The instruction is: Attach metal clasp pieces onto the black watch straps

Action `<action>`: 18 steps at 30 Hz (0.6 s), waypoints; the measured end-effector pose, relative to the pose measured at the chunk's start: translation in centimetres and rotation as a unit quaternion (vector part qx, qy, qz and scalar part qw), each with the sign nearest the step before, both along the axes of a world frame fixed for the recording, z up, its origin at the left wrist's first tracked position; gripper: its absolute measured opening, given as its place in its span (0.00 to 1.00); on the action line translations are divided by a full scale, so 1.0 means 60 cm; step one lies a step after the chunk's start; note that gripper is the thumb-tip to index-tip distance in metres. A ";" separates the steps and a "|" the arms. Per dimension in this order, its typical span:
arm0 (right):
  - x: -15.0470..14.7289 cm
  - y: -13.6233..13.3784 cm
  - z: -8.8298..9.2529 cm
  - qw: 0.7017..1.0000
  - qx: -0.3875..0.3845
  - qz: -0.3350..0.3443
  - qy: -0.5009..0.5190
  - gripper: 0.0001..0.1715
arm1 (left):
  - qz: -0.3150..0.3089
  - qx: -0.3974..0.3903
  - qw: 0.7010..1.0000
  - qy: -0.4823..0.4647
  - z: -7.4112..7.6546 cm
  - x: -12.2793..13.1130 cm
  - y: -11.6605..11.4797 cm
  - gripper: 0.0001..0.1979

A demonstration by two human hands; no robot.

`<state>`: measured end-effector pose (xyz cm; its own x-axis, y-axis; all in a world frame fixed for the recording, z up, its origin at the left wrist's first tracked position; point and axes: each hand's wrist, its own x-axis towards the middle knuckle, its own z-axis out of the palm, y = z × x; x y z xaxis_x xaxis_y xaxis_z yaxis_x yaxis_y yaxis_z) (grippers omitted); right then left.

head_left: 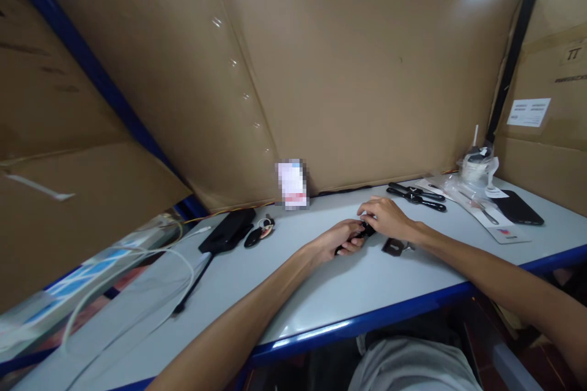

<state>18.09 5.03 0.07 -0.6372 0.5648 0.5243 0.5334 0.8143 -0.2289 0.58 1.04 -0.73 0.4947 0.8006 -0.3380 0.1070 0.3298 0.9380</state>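
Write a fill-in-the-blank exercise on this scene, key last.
1. The left hand, close beside the right hand, holds a small object colored ____.
2. In the picture, the key fob lies to the ____ of both hands.
3. The brown panel behind the table is made of ____.

Missing: black; left; cardboard.

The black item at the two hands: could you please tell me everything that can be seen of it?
The black item is small, dark and somewhat shiny, perhaps plastic. Fingers cover most of it, so its full shape and parts cannot be told. The left hand holds it; the right hand's fingers are at its far end. It sits slantwise over the pale table; whether it touches the surface is unclear.
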 end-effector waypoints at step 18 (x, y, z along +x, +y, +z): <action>0.002 -0.004 0.015 0.994 -0.024 0.020 0.100 0.14 | -0.002 -0.009 1.000 -0.022 0.008 0.000 -0.004 0.08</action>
